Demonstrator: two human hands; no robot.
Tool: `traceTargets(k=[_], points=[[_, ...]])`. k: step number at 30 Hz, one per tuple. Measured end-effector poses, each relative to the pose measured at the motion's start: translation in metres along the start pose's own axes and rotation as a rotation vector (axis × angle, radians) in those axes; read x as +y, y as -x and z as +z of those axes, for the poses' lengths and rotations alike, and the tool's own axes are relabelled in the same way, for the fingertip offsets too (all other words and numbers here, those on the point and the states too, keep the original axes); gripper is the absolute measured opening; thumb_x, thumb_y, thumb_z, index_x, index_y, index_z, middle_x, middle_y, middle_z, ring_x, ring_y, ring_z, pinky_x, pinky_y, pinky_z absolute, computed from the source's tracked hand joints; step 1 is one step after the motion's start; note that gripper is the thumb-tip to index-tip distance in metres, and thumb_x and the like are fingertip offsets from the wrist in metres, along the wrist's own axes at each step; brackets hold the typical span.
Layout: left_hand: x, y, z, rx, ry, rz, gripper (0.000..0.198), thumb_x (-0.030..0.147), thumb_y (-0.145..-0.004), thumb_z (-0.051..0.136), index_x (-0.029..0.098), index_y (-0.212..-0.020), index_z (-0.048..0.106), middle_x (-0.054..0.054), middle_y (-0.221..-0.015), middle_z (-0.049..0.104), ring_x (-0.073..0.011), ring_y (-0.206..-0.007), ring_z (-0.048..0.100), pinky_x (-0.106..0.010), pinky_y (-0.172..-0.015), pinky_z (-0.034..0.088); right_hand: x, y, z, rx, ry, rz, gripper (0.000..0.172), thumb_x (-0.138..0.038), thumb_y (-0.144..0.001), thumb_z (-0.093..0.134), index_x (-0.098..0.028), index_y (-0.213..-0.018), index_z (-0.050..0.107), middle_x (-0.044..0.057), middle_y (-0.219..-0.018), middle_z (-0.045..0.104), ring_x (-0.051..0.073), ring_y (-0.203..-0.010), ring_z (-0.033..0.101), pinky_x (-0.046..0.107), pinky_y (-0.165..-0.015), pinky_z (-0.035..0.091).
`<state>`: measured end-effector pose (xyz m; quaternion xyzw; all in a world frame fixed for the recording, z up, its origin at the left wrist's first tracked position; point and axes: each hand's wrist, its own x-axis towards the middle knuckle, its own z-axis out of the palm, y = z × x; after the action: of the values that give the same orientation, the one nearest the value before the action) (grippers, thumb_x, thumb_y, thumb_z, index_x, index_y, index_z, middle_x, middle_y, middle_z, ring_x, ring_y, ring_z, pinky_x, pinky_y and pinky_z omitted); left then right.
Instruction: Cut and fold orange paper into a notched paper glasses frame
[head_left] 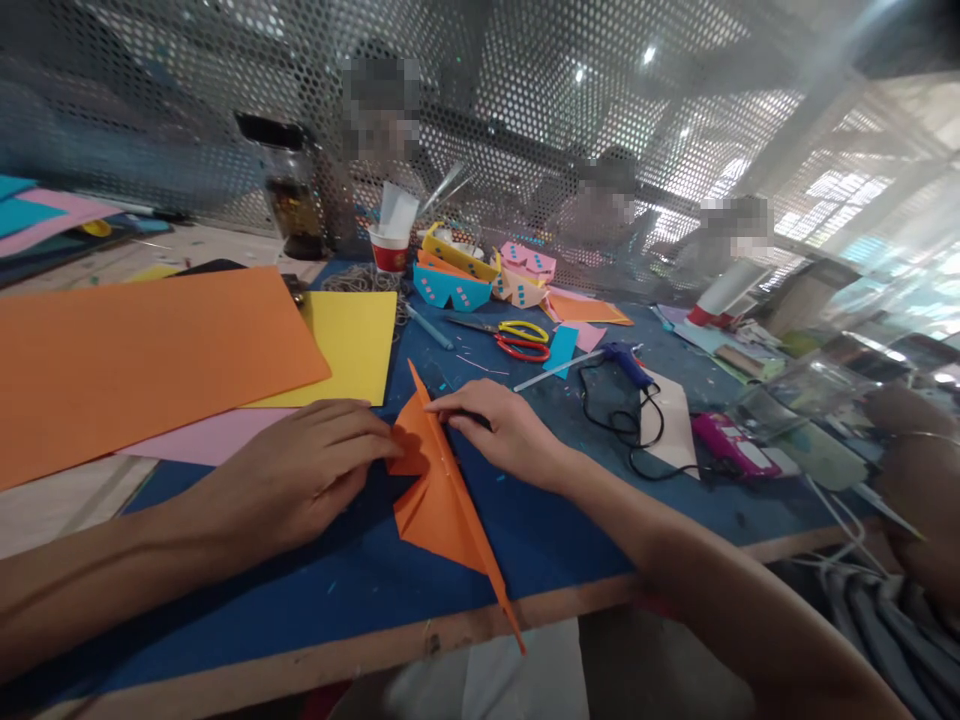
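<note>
A folded orange paper shape (442,500), long and pointed like a paper plane, lies on the blue mat (540,560), its tail hanging past the table's front edge. My left hand (300,470) rests flat on its left wing, fingers together and pressing down. My right hand (502,430) lies on the right side of the centre crease, fingers stretched along the fold near the nose.
Large orange (135,350), yellow (352,340) and pink sheets (210,435) lie at left. Behind are scissors (517,340), a blue glue gun (626,362) with black cord, paper boats (457,270), a red cup (391,250) and a jar (296,200). Another person's arm (915,440) is at right. A perforated metal screen stands behind.
</note>
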<state>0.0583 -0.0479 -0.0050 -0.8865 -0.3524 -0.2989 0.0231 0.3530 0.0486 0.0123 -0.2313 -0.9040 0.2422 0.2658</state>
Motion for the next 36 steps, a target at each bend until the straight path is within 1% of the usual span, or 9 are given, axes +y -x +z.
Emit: traceTargets(k=[6,12,18,20,23,27,29,32,36], points=[[0.005,-0.007,-0.006,0.042,-0.007,0.03,0.038,0.006,-0.115,0.051,0.025,-0.124,0.082,-0.004,-0.116,0.089,-0.0205,-0.105,0.081,-0.033,-0.094,0.063,-0.006,0.002,0.003,0.061,-0.163,-0.018,0.047,0.007,-0.103,0.065,-0.028,-0.122,0.09,0.005,-0.127,0.083,0.02,-0.122,0.081,0.036,-0.112,0.064],[0.006,-0.01,-0.007,0.056,0.075,-0.067,0.033,0.014,-0.116,0.054,0.028,-0.118,0.083,-0.003,-0.11,0.091,-0.021,-0.101,0.084,-0.033,-0.092,0.065,-0.012,0.002,0.004,0.133,-0.101,-0.105,0.025,-0.007,-0.111,0.074,-0.027,-0.113,0.089,0.006,-0.123,0.08,0.021,-0.122,0.079,0.035,-0.111,0.065],[0.007,-0.007,-0.008,0.042,0.303,-0.499,0.034,0.049,-0.116,0.061,0.031,-0.13,0.087,-0.003,-0.121,0.093,-0.0265,-0.107,0.087,-0.036,-0.097,0.068,-0.027,0.002,-0.014,0.283,0.128,-0.104,0.026,-0.016,-0.121,0.064,-0.03,-0.122,0.085,0.006,-0.134,0.085,0.026,-0.134,0.077,0.053,-0.134,0.051],[0.007,-0.009,-0.011,0.058,0.349,-0.652,0.042,0.062,-0.11,0.065,0.03,-0.123,0.089,-0.004,-0.121,0.094,-0.033,-0.115,0.086,-0.042,-0.101,0.069,-0.031,0.003,-0.019,0.329,0.21,-0.077,0.029,-0.017,-0.123,0.061,-0.032,-0.128,0.086,0.005,-0.124,0.086,0.026,-0.124,0.079,0.053,-0.134,0.049],[0.007,-0.016,-0.015,0.07,0.348,-0.84,0.057,0.078,-0.096,0.068,0.027,-0.104,0.09,-0.006,-0.105,0.092,-0.0402,-0.11,0.086,-0.042,-0.086,0.068,-0.031,0.004,-0.021,0.348,0.292,-0.04,0.034,-0.019,-0.124,0.06,-0.034,-0.137,0.088,0.005,-0.115,0.085,0.025,-0.115,0.077,0.048,-0.121,0.053],[0.002,-0.02,-0.017,0.073,0.422,-0.968,0.061,0.08,-0.087,0.073,0.024,-0.105,0.088,0.001,-0.06,0.066,-0.0288,-0.067,0.072,-0.033,-0.057,0.052,-0.026,0.004,-0.019,0.337,0.303,0.019,0.031,-0.02,-0.124,0.063,-0.032,-0.137,0.088,0.006,-0.115,0.086,0.025,-0.117,0.078,0.045,-0.115,0.053],[-0.003,-0.019,-0.015,0.078,0.474,-0.978,0.063,0.079,-0.088,0.075,0.023,-0.115,0.087,0.004,-0.059,0.063,-0.0236,-0.058,0.063,-0.031,-0.053,0.047,-0.023,0.003,-0.018,0.334,0.281,0.064,0.025,-0.02,-0.122,0.067,-0.029,-0.132,0.089,0.007,-0.118,0.088,0.026,-0.119,0.079,0.044,-0.112,0.053],[-0.011,-0.017,-0.011,0.106,0.571,-0.953,0.062,0.075,-0.089,0.079,0.024,-0.123,0.086,-0.003,-0.09,0.086,-0.0261,-0.077,0.076,-0.034,-0.07,0.059,-0.019,0.003,-0.017,0.336,0.237,0.146,0.019,-0.019,-0.119,0.071,-0.027,-0.124,0.088,0.007,-0.12,0.089,0.027,-0.118,0.081,0.042,-0.107,0.055],[-0.017,-0.018,-0.011,0.112,0.636,-0.935,0.052,0.071,-0.09,0.078,0.024,-0.113,0.085,-0.007,-0.103,0.091,-0.0299,-0.099,0.083,-0.039,-0.091,0.064,-0.016,0.003,-0.018,0.337,0.142,0.228,0.021,-0.017,-0.117,0.07,-0.027,-0.121,0.088,0.006,-0.12,0.089,0.025,-0.114,0.083,0.041,-0.101,0.058]])
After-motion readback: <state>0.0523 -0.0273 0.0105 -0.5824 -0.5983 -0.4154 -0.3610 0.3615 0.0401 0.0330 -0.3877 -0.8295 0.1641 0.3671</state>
